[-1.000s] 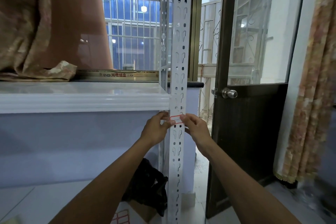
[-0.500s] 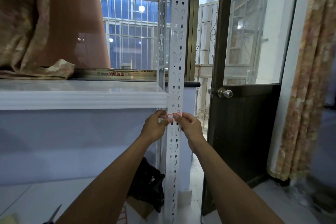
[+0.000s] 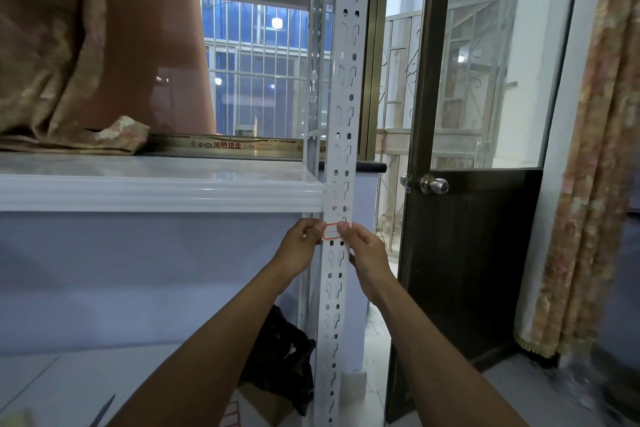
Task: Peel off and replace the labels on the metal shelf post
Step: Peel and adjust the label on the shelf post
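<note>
post: a white perforated metal shelf post (image 3: 337,135) is seen upright at the front corner of the shelving, just right of the white shelf edge (image 3: 156,192).
label: a small white label with a red border (image 3: 331,231) is laid flat against the post's front face, just below the shelf edge.
left hand: the left hand (image 3: 300,243) is brought in from the post's left side, its fingertips (image 3: 322,227) pinched at the label's left end.
right hand: the right hand (image 3: 367,257) is brought in from the right, its thumb tip pressed at the label's upper right corner.
label relative to hands: the label is held between the two hands, touched by both, its middle left uncovered.
why held so: the label is judged to be pinned at both ends so that it is kept square across the narrow post face.
stage: whether the label is being pressed on or lifted off cannot be told.
below: a sheet of red-bordered labels (image 3: 231,419) is seen on the floor near the post's foot.
</note>
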